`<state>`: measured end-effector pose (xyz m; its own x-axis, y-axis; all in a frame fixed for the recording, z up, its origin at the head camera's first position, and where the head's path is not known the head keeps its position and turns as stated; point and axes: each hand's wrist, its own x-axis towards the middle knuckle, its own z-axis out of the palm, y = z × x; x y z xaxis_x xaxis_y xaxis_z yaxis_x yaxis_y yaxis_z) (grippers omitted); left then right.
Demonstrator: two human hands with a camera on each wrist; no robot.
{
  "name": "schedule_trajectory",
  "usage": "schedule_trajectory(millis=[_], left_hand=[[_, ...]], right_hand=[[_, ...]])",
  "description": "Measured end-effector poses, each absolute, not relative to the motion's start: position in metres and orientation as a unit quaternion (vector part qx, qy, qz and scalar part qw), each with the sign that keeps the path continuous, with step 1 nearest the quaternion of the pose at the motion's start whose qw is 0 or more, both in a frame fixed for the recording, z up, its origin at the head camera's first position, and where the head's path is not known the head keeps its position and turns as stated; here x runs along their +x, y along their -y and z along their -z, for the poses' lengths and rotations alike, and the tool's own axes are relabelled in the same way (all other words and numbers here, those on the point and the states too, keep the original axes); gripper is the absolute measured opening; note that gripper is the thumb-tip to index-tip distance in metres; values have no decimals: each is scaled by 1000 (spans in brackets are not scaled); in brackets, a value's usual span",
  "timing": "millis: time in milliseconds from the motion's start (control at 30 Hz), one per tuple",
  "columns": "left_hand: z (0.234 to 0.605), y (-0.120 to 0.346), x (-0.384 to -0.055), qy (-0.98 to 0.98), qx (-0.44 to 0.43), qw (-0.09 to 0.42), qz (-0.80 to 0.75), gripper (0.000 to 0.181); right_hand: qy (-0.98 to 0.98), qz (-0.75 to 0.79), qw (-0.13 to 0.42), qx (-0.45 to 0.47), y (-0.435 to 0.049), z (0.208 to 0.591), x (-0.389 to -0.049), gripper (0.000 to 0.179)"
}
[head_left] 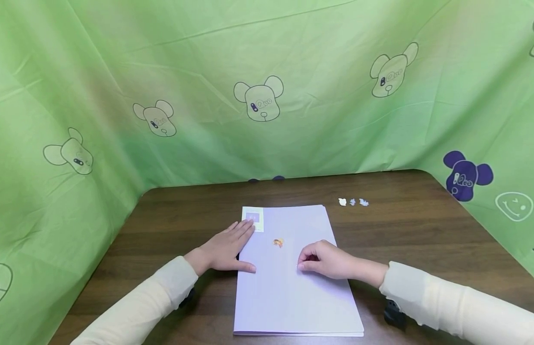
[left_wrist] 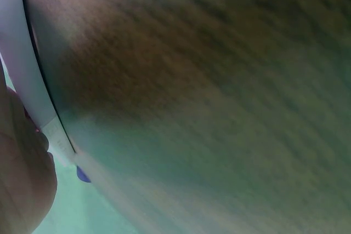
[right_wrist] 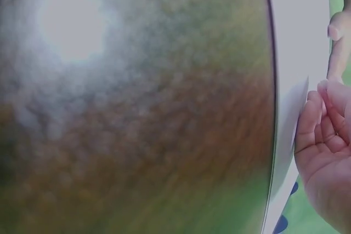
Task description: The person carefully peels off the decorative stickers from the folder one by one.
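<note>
- A pale lilac sheet of paper (head_left: 288, 287), smooth and rectangular, lies flat at lower centre of the frame on the dark wood-grain desk (head_left: 422, 239).
- The right hand (head_left: 329, 261) rests on the sheet, fingers curled under; whether it pinches anything I cannot tell.
- The left hand (head_left: 228, 249) lies spread flat on the sheet's left edge.
- A small orange sticker (head_left: 278, 242) sits between the hands.
- A square card (head_left: 253, 218) lies at the sheet's upper left corner.
- Three small white cut-outs (head_left: 353, 202) lie right of centre, beyond the sheet.
- A green bear-print cloth (head_left: 267, 86) hangs behind.

Left hand (head_left: 226, 249) flat, right hand (head_left: 327, 261) curled

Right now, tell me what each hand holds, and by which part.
Left hand lies flat on the pale lilac paper sheet, at its left edge. Right hand: cannot tell.
</note>
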<state>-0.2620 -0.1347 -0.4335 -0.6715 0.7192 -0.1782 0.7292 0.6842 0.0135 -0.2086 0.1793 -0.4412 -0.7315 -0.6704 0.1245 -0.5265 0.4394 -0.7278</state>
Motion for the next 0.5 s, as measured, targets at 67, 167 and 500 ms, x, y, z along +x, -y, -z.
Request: schedule_trajectory(millis=[67, 167, 500], left_hand=[[433, 135, -262, -914, 397, 86, 29, 113], [433, 135, -262, -914, 396, 88, 28, 114], [432, 134, -262, -914, 395, 88, 26, 114]], right_hand=[[-844, 398, 96, -348, -179, 441, -209, 12], [-842, 409, 103, -337, -179, 441, -209, 13], [-842, 441, 116, -290, -184, 438, -213, 16]])
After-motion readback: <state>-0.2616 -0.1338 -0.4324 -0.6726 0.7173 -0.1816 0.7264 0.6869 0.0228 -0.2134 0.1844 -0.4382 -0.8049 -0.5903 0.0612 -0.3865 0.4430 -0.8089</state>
